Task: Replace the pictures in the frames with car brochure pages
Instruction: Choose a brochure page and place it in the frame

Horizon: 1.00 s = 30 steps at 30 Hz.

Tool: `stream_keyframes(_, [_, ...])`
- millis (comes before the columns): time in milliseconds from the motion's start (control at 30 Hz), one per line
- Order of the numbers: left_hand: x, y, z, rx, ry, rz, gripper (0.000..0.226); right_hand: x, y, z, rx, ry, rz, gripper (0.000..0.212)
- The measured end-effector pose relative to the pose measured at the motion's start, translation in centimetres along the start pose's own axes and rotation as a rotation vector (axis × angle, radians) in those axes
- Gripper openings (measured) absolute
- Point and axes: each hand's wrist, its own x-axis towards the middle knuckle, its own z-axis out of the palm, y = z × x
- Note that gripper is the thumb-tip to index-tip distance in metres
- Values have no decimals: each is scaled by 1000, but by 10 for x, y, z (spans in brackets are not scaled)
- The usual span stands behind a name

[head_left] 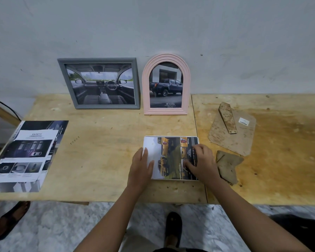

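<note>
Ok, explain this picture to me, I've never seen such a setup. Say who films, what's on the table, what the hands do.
No machine here: a person wears one camera on the head, looking down at their own hands. On the wooden table lies a brochure page with yellow trucks, in a white frame. The left hand rests flat on it; the right hand touches its right side with bent fingers. A grey frame and a pink frame stand at the wall; loose brochure pages lie left, backing boards right.

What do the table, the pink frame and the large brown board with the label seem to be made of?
Table: bare plywood, matt, visible grain and knots. Pink frame: probably painted wood or plastic, ribbed, matt. Brown board: likely hardboard, dull, stained.
</note>
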Motion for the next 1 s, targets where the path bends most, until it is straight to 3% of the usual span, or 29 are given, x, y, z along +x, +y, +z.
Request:
stream_keyframes(133, [-3,0,9,193,-149,152,66,-6,-2,5,49,-216,-227,62])
stream_keyframes(233, [-4,1,8,294,-237,155,72,-9,-1,9,-57,-341,-234,66])
stream_keyframes(367, [-3,1,4,313,-267,166,81,-9,-2,9,-70,-345,-225,66])
stream_keyframes(500, [-3,1,6,216,-251,182,104,-7,-6,5,-100,-303,-222,66])
stream_keyframes(900, [7,-6,-8,134,-235,255,81,0,-21,-2,-129,-364,-81,63])
stream_keyframes(1000, [9,-8,-12,154,-261,291,64,2,-26,-4,-127,-377,-32,63])
